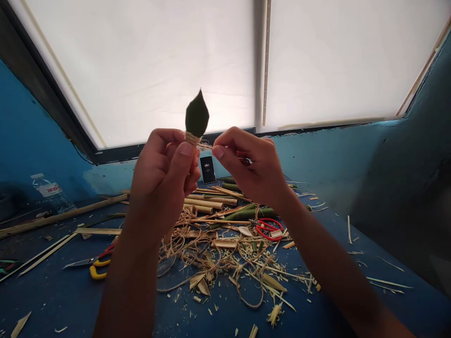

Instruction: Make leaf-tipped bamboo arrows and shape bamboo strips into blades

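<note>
A dark green leaf (197, 115) stands upright above my left hand (167, 164), its pointed tip at the top. Tan twine (192, 138) is wound around the leaf's base. My left hand is closed on that wrapped base, thumb in front; what lies inside the grip is hidden. To the right, my right hand (246, 162) pinches the twine's loose end between thumb and forefinger. A short, frayed stretch of twine runs between the two hands. Both hands are raised above the blue table, in front of the bright window.
Tangled twine (207, 251), bamboo pieces (204, 203) and shavings cover the table's middle. Red-handled scissors (268, 229) lie at centre right; scissors with red and yellow handles (100, 265) lie left. A phone (207, 170) leans at the back. A plastic bottle (51, 190) stands far left.
</note>
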{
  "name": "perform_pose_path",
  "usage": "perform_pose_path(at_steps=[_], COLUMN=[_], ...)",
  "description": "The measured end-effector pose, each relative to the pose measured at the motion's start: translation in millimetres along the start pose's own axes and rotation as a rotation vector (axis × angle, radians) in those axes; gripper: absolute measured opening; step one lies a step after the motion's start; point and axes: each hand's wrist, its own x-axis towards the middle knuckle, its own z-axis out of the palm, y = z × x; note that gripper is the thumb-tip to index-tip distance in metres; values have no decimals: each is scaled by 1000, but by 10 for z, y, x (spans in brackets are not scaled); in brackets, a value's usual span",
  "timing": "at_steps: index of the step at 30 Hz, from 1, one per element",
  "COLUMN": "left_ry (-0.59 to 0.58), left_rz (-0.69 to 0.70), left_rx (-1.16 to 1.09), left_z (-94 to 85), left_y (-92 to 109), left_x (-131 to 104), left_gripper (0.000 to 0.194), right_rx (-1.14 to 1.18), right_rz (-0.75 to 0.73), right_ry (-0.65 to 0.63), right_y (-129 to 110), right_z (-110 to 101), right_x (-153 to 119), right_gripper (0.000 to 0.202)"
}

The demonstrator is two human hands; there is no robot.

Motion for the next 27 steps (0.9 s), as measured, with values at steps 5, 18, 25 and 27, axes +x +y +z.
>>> perform_pose_path(at_steps=[5, 18, 25, 27], left_ry=[12, -133, -37, -2], left_rz=[4, -96, 44, 45], left_rx=[61, 25, 295, 270], left_z=[8, 12, 6, 18], left_y=[-10, 77, 24, 15], left_x=[7, -58, -28, -23], left_gripper=[16, 16, 29, 31], right_rx=[-13, -51, -70, -71], right_rz=[-5, -40, -68, -64], right_ry=[7, -2, 22, 20], right_y=[10, -24, 27, 32], right_z=[-1, -14, -24, -24], right_x=[4, 1, 3, 4], right_gripper=[21, 16, 20, 20])
